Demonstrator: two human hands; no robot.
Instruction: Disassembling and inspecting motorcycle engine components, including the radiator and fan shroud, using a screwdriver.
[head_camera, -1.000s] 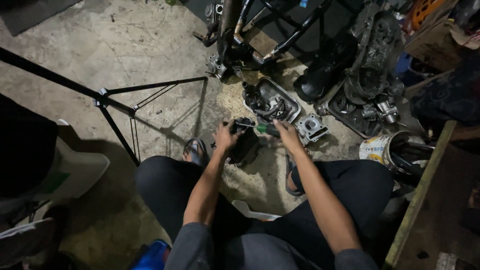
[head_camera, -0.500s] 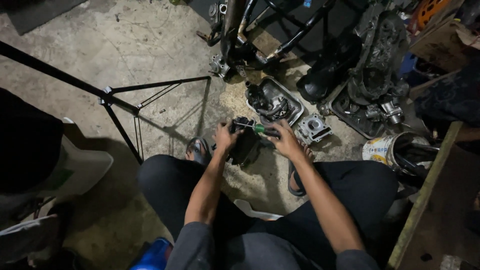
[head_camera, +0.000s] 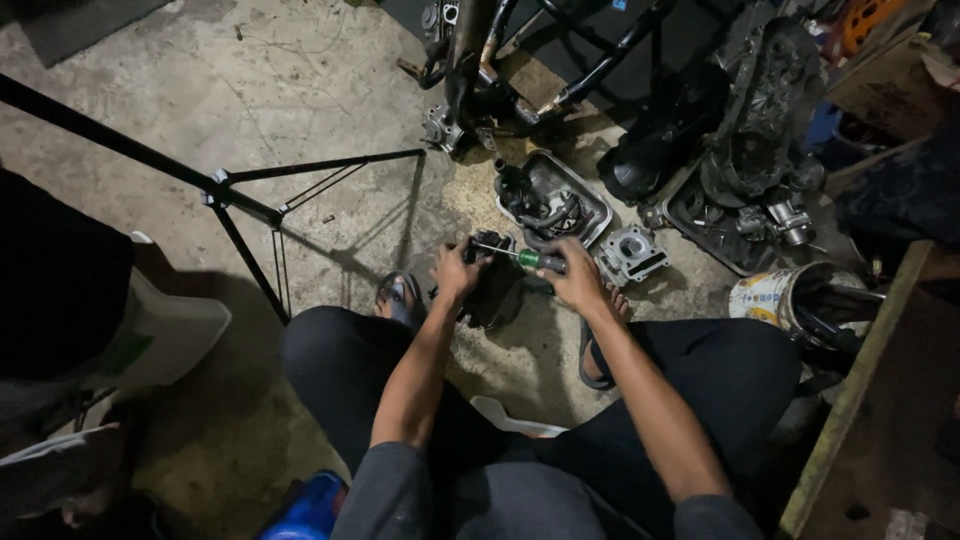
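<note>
I sit low over a concrete floor with a dark, greasy engine part between my feet. My left hand grips the part's left side and steadies it. My right hand is closed around the green handle of a screwdriver, whose thin shaft points left onto the top of the part. Both forearms are bare, and my knees in dark trousers frame the spot.
A metal tray with oily parts lies just beyond, with a grey cylinder block beside it. A motorcycle frame, an engine, a paint tin, a black tripod and a wooden bench surround me.
My right hand has shifted slightly left, bringing the screwdriver across onto the engine part. The left hand keeps its hold.
</note>
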